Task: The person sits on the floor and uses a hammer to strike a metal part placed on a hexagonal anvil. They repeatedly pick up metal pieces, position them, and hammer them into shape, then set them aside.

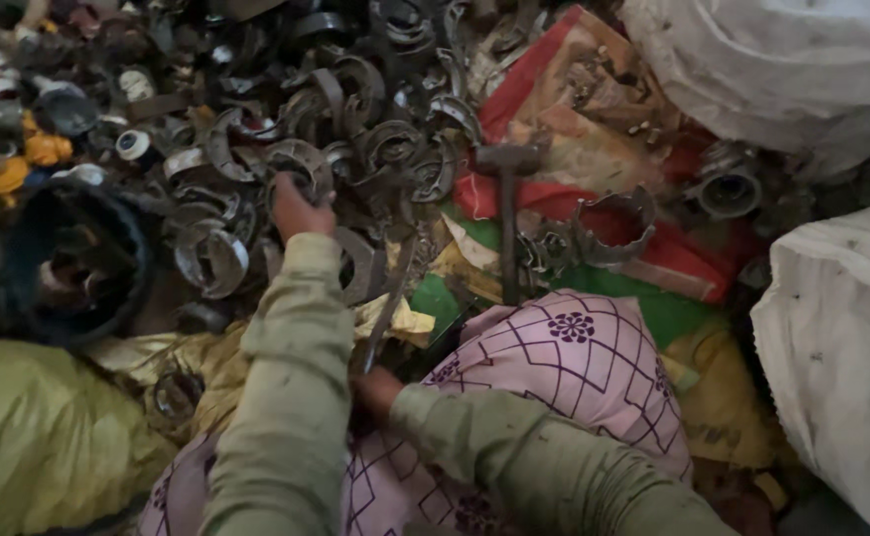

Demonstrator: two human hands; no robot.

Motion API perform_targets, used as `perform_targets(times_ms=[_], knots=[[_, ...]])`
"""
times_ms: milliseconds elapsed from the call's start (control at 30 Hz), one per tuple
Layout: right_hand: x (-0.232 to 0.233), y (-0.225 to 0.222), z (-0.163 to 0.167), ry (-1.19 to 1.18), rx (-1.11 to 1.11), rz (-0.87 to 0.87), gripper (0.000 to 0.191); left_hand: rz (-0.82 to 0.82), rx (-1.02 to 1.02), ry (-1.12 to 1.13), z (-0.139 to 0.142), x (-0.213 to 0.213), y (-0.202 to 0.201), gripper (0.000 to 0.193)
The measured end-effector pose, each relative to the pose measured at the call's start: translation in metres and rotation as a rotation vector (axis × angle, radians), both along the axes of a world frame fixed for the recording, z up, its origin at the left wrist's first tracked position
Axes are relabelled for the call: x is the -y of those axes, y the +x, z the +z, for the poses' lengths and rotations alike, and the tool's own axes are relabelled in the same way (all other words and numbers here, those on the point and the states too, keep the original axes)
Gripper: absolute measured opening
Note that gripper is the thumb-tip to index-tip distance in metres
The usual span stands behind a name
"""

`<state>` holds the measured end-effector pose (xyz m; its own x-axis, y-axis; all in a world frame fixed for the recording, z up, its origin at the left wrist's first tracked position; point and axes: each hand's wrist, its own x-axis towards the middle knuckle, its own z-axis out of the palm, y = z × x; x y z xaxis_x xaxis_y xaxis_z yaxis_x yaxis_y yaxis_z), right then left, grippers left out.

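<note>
Dim light, head view looking down over both sleeves. Left hand (299, 210) was stretched far into a heap of scrap metal rings (355, 149), fingers curled onto a curved ring piece (296, 164) at the near edge of the heap; the hand covered the contact, so I could not tell whether it was actually clamped or only resting. The ring piece lay just beyond the fingertips, its curve running left to right.

Right hand (377, 389) sat near, low by the lap, closed around the lower end of a long metal rod (387, 298). The rod's long axis ran from that hand away toward the far heap, tilted slightly right, its far tip ending just right of the left wrist. Left hand was plainly the nearer to the rings.

A hammer (507, 199) lay apart to the right, handle pointing near, head far, on red and green sacking (574, 79). Pink patterned cloth (574, 367) covered the knee. White sacks (832, 328) at right; black tub (67, 263) at left.
</note>
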<state>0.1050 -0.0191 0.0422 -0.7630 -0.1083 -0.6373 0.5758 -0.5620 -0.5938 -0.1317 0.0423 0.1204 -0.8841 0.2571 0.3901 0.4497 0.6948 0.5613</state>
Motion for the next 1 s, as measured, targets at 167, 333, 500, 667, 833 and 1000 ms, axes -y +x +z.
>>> perform_targets(times_ms=[167, 333, 500, 667, 833, 1000], knots=[[-0.012, 0.002, -0.003, -0.002, 0.018, -0.011, 0.036, -0.091, 0.149, 0.178, 0.034, 0.100, 0.001, 0.045], [-0.036, 0.002, 0.000, -0.200, 0.221, 0.008, 0.029, -0.158, 0.835, 1.233, 0.042, 0.201, 0.083, 0.045], [-0.058, 0.006, -0.023, -0.378, 0.178, -0.052, 0.028, -0.540, 0.754, 1.617, -0.012, 0.220, 0.148, 0.038], [-0.086, 0.017, -0.032, -0.198, 0.173, -0.070, 0.024, -0.686, 0.872, 1.661, -0.032, 0.191, 0.136, 0.035], [-0.111, 0.020, -0.022, -0.102, 0.169, -0.037, 0.030, -0.312, 0.892, 1.559, -0.021, 0.137, 0.132, 0.037], [-0.126, 0.024, -0.021, -0.085, 0.149, 0.002, 0.030, 0.034, 0.632, 0.827, -0.005, 0.112, 0.134, 0.049]])
